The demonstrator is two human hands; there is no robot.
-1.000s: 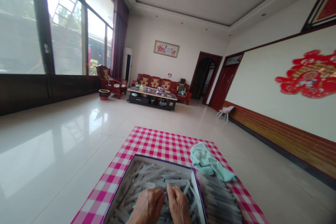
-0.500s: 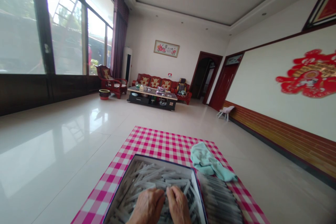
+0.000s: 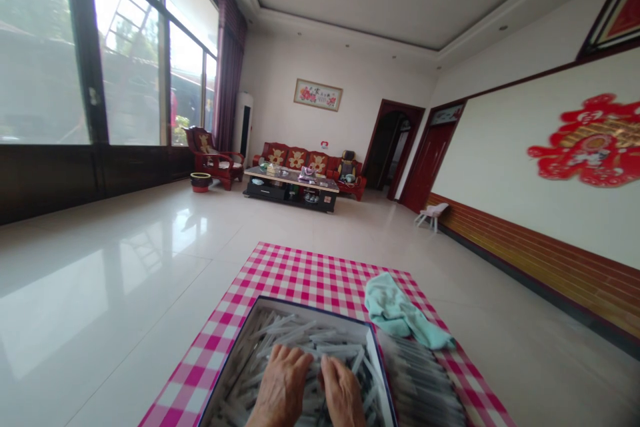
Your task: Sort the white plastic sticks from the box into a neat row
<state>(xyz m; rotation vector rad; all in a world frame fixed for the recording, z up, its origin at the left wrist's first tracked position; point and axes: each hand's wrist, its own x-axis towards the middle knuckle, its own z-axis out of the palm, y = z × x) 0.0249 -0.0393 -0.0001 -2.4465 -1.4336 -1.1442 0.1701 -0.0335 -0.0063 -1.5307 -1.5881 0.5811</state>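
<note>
A shallow box with a dark blue rim holds many loose, thin, translucent whitish sticks; their exact kind cannot be made out. My left hand is over the middle of these sticks, its fingers bent and drawn together at the thumb side. Close beside it, with a small gap between, my right hand has its thumb and fingers pressed together. Whatever is between the fingers of either hand is hidden. Right of the box lies a blurred row of similar sticks with dark parts.
The box stands on a pink-and-white checked tablecloth. A crumpled mint-green cloth lies at the right, touching the row of sticks. Across the tiled floor are a low table, a red wooden sofa and a small stool.
My left hand has lifted slightly and moved up over the sticks, its fingers less tucked in. My right hand stays almost in place. The view has shifted a little.
</note>
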